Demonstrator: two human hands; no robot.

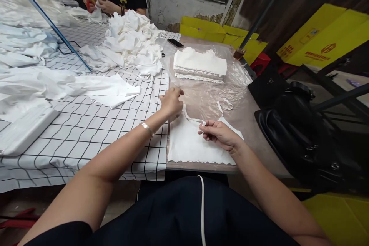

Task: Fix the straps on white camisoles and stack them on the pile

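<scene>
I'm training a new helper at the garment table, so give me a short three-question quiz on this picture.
1. True or false: the right hand pinches a strap of the white garment.
2. What lies behind the folded stack? A) phone B) scissors C) cup
3. What is on the left hand's wrist?

Key: 1 true. 2 A. 3 a bracelet.

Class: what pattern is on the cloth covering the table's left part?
White tablecloth with a black grid, head view.
</scene>
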